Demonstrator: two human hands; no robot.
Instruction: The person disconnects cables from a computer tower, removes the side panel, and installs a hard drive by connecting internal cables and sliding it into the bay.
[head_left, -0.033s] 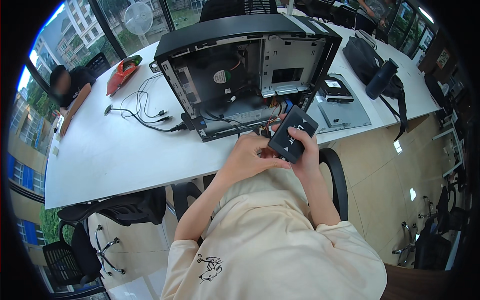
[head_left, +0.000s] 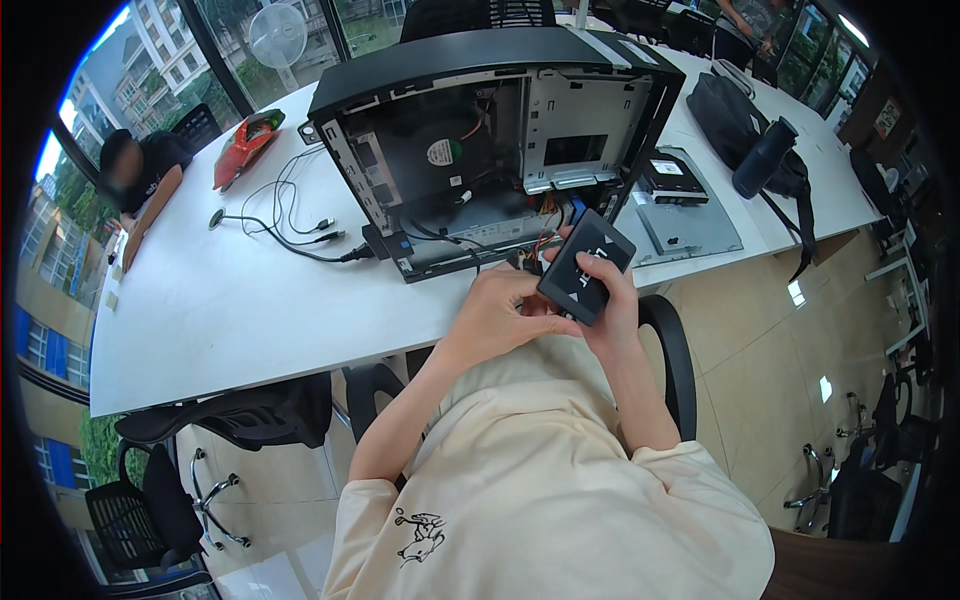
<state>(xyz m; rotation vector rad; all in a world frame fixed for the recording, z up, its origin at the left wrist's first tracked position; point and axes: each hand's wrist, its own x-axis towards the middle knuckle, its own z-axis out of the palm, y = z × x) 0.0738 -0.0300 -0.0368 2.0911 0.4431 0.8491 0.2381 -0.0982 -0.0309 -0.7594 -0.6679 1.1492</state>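
Note:
My right hand (head_left: 614, 315) grips a black solid-state drive (head_left: 588, 272), its thumb pressed on the face. The drive is tilted, just in front of an open computer case (head_left: 500, 55). Close against the drive's lower left edge, my left hand (head_left: 497, 312) has its fingers curled and its thumb stretched toward the right hand. Whatever the left fingertips pinch, if anything, is hidden behind the hand and drive. Coloured cables (head_left: 540, 245) come out of the case just behind the hands. Inside the case are a fan (head_left: 443, 152) and a metal drive bracket (head_left: 575, 110).
Black cables (head_left: 290, 240) lie on the white table (head_left: 230, 320) left of the case, near a red package (head_left: 240, 155). To the right, a boxy drive (head_left: 672, 178) rests on a grey metal panel (head_left: 700, 225). Beyond are a dark bottle (head_left: 765, 158) and a black bag (head_left: 720, 110). A person (head_left: 150, 175) sits at far left.

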